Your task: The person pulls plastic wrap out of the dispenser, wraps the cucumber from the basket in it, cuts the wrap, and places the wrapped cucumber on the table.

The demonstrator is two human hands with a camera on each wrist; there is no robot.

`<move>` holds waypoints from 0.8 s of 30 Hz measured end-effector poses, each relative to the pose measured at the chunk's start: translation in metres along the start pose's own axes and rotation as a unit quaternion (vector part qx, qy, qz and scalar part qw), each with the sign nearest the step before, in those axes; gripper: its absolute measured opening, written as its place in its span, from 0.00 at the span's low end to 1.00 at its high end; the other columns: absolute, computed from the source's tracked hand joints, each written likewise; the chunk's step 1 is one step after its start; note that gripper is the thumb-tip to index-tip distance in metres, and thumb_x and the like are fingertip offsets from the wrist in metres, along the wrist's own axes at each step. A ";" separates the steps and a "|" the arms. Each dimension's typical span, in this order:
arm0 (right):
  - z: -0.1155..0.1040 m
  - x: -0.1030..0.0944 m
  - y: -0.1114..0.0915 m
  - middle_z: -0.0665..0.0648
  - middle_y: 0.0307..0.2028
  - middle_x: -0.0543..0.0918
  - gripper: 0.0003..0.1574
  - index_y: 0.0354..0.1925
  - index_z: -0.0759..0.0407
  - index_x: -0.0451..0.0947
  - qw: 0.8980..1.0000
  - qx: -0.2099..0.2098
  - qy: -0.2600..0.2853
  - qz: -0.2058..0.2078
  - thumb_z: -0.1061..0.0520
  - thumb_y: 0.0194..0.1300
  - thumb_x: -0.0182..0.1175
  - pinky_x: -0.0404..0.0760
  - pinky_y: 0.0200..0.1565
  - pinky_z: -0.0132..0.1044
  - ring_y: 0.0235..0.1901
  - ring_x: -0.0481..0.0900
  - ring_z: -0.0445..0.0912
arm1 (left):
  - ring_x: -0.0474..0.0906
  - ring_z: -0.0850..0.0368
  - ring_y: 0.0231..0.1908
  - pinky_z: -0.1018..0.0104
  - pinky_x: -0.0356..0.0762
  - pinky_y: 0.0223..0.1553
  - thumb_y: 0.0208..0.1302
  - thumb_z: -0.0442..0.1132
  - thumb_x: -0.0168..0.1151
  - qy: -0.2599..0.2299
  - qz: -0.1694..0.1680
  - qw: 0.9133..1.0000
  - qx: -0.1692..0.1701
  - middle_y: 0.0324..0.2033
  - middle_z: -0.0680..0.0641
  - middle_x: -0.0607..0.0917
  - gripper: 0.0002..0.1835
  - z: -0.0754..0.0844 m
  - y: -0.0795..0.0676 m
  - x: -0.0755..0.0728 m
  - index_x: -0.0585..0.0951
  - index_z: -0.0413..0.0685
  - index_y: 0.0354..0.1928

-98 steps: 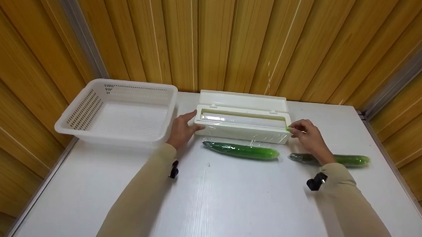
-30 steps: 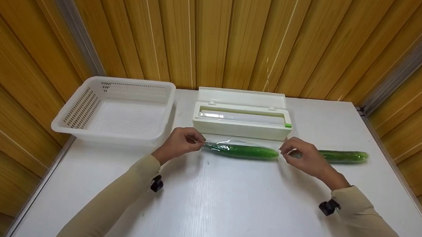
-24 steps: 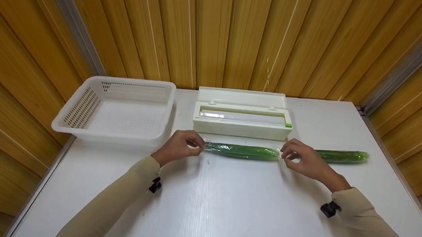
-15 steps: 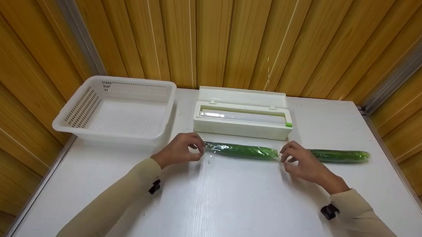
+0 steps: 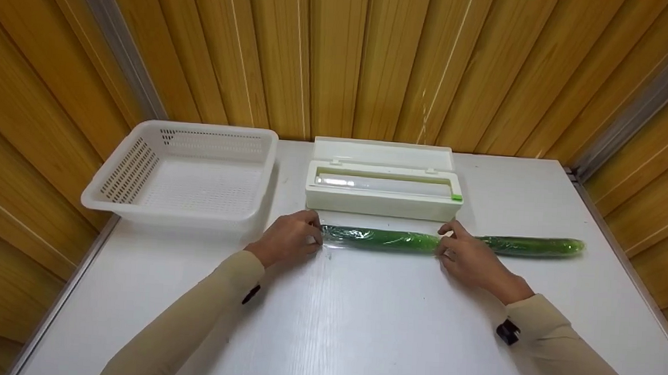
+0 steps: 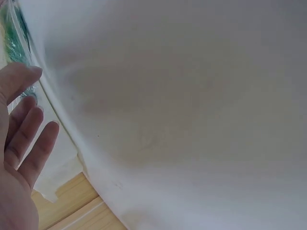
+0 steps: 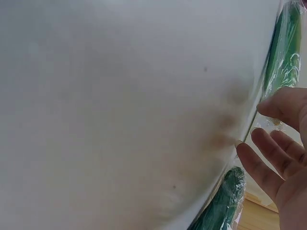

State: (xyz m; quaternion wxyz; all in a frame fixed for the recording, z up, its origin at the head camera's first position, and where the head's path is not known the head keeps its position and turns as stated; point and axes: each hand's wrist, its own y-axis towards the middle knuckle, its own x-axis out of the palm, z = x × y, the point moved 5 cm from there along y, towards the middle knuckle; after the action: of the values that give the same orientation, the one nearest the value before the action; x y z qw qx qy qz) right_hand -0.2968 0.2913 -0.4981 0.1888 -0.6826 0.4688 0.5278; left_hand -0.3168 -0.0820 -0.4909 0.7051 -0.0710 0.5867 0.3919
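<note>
A cucumber (image 5: pixel 374 237) lies crosswise at the middle of the table, covered with clear cling film (image 5: pixel 334 246). At its left end my left hand (image 5: pixel 287 237) pinches the film between thumb and fingers; in the left wrist view the thumb (image 6: pixel 24 76) lies at the film's edge. My right hand (image 5: pixel 470 259) holds the film at the opposite end, its upper finger lifted off; there the thumb (image 7: pixel 283 105) is right at the wrapped cucumber. Beside the right hand lies a second cucumber (image 5: pixel 542 246) in film, its left tip partly behind the hand.
Behind the near cucumber stands a white cling film box (image 5: pixel 383 206), lid up, with the film roll (image 5: pixel 385 184) inside and a green slider (image 5: pixel 456 197) at its right end. A white slotted basket (image 5: pixel 195 217) is at the left. Wood-look panels close off the back.
Both hands went from the box to the cucumber's ends. The film, first lifted over the cucumber, has come down around it toward me. Just now the hands have moved slightly inward.
</note>
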 end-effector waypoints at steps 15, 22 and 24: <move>0.008 0.007 0.017 0.62 0.54 0.81 0.09 0.38 0.63 0.84 1.000 0.011 0.009 0.001 0.74 0.65 0.67 0.84 0.53 0.52 0.54 0.84 0.60 | 0.87 0.49 0.48 0.60 0.84 0.53 0.65 0.25 0.72 0.011 0.002 0.999 -0.052 0.44 0.44 0.89 0.05 -0.012 0.017 0.012 0.92 0.39 0.38; 0.015 0.009 0.024 0.58 0.45 0.82 0.09 0.39 0.62 0.82 0.996 0.058 0.071 -0.001 0.74 0.66 0.66 0.86 0.51 0.49 0.48 0.84 0.56 | 0.86 0.52 0.43 0.59 0.84 0.49 0.66 0.29 0.69 -0.069 -0.006 0.991 -0.118 0.40 0.47 0.89 0.03 -0.017 0.019 0.016 0.90 0.40 0.39; 0.017 0.009 0.024 0.57 0.45 0.82 0.09 0.40 0.62 0.82 0.994 0.068 0.089 -0.005 0.73 0.66 0.67 0.86 0.51 0.49 0.48 0.85 0.55 | 0.86 0.53 0.42 0.60 0.84 0.48 0.67 0.33 0.72 -0.075 -0.001 0.990 -0.123 0.38 0.47 0.89 0.03 -0.018 0.019 0.017 0.90 0.40 0.38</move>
State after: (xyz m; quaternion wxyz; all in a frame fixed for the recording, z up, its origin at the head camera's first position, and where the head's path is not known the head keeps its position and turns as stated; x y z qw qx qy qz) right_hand -0.3260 0.2887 -0.5067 0.1946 -0.7150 0.5151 0.4308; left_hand -0.3427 -0.0711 -0.5042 0.7331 -0.1280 0.4799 0.4647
